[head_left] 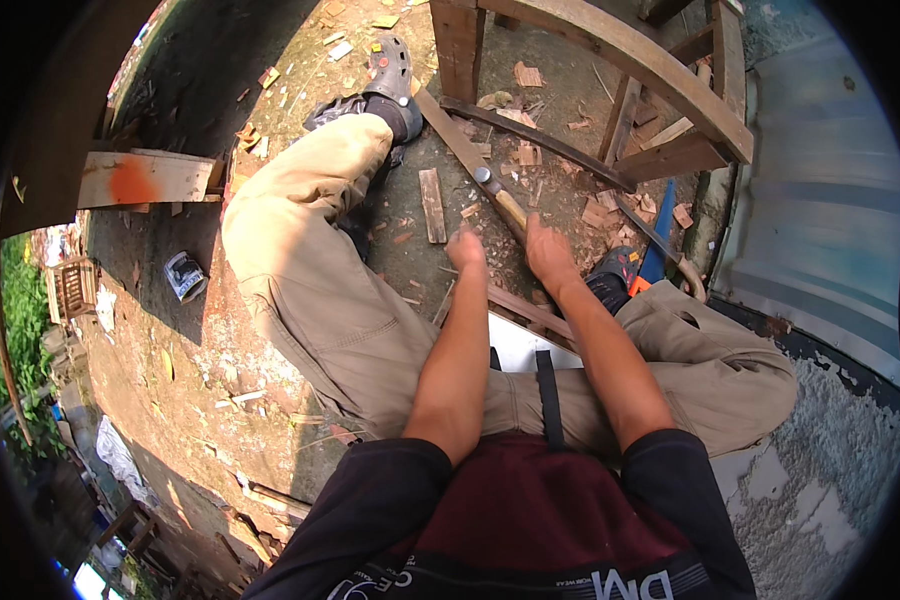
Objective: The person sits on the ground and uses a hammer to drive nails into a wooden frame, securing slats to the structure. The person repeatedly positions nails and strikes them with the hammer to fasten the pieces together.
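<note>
My right hand [550,252] is closed around the wooden handle of a hammer [511,209]. The hammer's round metal head lies over a long narrow wooden plank [450,133], which runs from near my left shoe [390,72] towards my hands. Beside the plank, my left hand [466,248] is closed with its fingers together. Whatever it may hold is too small to make out. A short flat wood offcut [432,206] lies on the ground just beyond that hand, and wood chips are scattered around.
A wooden frame with a curved rail [610,50] stands at the far right. Near my right shoe [613,272] lie a wooden-handled saw [688,272] and a blue flat object [657,240]. Corrugated metal sheeting [820,190] borders the right. A can [184,277] sits at left.
</note>
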`<state>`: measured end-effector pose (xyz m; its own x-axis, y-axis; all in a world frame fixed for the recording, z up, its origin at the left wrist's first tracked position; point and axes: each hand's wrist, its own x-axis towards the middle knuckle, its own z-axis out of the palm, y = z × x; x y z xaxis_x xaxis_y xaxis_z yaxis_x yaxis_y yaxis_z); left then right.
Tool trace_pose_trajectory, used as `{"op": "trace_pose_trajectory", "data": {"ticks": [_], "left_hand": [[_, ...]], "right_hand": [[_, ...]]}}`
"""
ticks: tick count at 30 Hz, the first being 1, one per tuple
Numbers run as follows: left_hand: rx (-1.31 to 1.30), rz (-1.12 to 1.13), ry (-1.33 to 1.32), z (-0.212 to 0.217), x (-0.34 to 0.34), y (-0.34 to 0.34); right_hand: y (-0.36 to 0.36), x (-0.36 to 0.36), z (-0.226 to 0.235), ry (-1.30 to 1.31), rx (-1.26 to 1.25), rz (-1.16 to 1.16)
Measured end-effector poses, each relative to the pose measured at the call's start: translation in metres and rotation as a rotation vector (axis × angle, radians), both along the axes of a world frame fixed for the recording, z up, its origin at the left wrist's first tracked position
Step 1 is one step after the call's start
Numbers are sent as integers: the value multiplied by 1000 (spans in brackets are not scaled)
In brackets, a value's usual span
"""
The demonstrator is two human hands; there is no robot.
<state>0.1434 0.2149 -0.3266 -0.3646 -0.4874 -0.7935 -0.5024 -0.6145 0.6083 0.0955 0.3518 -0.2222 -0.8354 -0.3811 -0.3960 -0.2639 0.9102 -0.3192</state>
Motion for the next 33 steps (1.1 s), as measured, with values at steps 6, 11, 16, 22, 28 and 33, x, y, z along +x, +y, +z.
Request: {"op": "trace_pose_trajectory", "data": {"ticks": [6,11,16,22,28,33], "left_hand": [[-48,118,101,10,-13,26],[-66,61,98,0,-12,44],[-143,2,-21,-55,8,46],[-304,-138,-18,-62,-2,15],[-498,-280,-79,-16,-5,17],[-806,-770,-232,34,-30,2]], "right_hand": [[4,-9,-4,-46,-2,-23],[10,-13,-6,-42,12,6],[3,-12,6,-82,70,76],[-8,-4,3,-14,17,35],[11,2,-7,-82,-7,-46],[61,13,3,-93,-150,-216]]}}
